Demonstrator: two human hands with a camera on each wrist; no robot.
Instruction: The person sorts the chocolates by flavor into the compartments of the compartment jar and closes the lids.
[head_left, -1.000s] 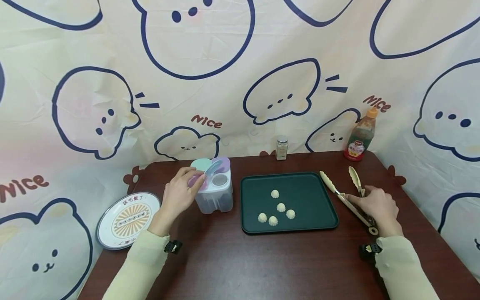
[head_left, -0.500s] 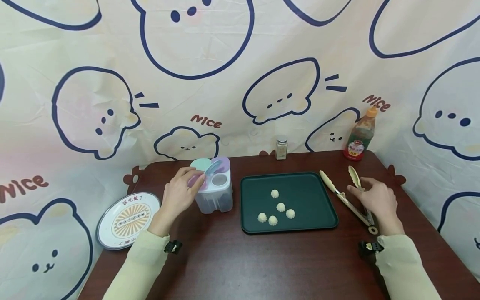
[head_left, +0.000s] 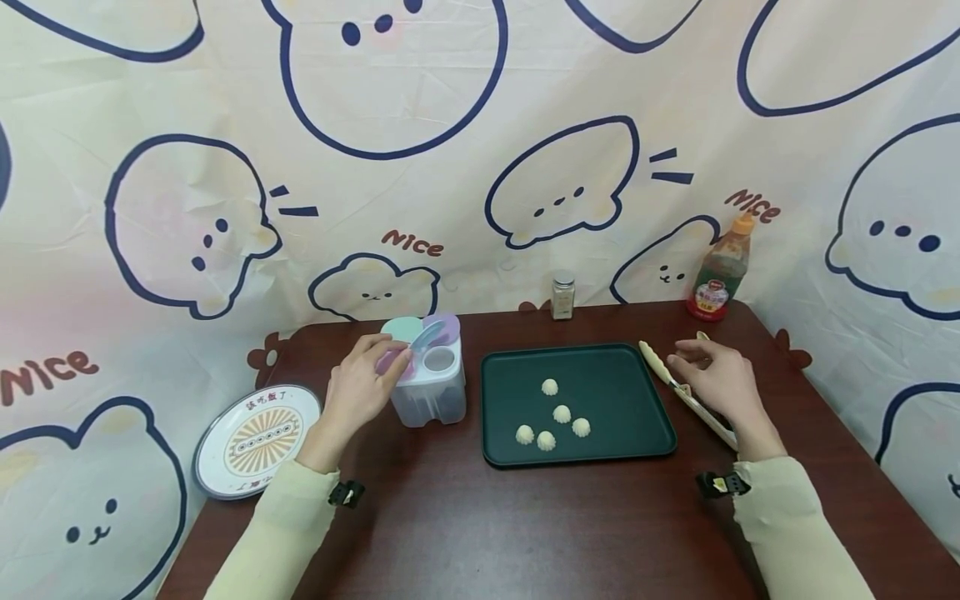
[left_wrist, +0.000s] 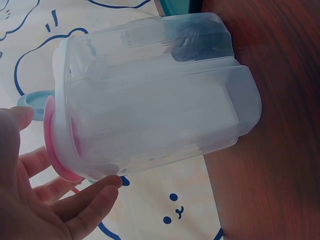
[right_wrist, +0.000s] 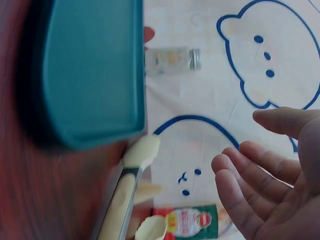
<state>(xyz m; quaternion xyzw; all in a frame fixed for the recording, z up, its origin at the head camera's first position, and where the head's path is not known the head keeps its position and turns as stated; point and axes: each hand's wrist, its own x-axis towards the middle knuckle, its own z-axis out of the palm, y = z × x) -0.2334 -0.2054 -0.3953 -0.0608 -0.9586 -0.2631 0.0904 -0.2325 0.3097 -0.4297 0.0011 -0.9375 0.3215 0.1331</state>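
Note:
In the head view, my left hand [head_left: 360, 379] is at a clear seasoning box [head_left: 427, 400] with coloured flip lids. Its thumb touches the edge of the raised blue lid [left_wrist: 37, 103] in the left wrist view, while the other fingers extend loosely by the pink lid [left_wrist: 55, 142]. One round opening lies uncovered below the blue lid. My right hand [head_left: 720, 383] hovers over cream-tipped metal tongs [head_left: 656, 362], partly hiding them; its fingers [right_wrist: 260, 162] are parted and hold nothing. The tongs lie spread on the table beside the dark green tray [head_left: 622, 400].
Several small white fluted balls [head_left: 562, 414] sit on the tray. Behind it stands a small shaker jar [head_left: 562, 297], and a sauce bottle [head_left: 720, 275] is at the back right corner. A round patterned plate [head_left: 258, 442] lies at the left edge of the table [head_left: 525, 533].
My right hand has let go of the tongs, lifted, and moved up and to the left. My left hand stays at the seasoning box, its blue lid raised throughout.

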